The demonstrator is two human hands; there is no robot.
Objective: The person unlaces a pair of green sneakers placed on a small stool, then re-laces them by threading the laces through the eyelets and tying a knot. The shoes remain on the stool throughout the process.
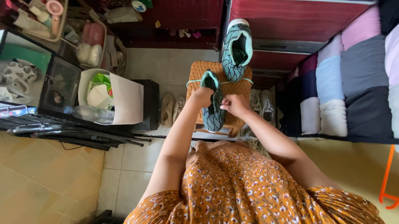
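Two teal knit sneakers sit on a small woven orange stool (241,86). The near sneaker (214,114) lies under my hands, its mint lace stretched out sideways to both sides. My left hand (202,97) grips the sneaker's left side near the opening. On the right, my right hand (234,104) pinches the lace over the sneaker's tongue. The far sneaker (236,50) stands at the stool's back edge, apart from both hands. My arms reach down over my orange flowered dress.
Pale shoes (172,107) lie on the tiled floor left of the stool, more beside it on the right. A white paper bag (119,99) and plastic bottle (87,113) sit left. Folded cloths fill a shelf (353,82) at right. A dark red cabinet (293,16) stands behind.
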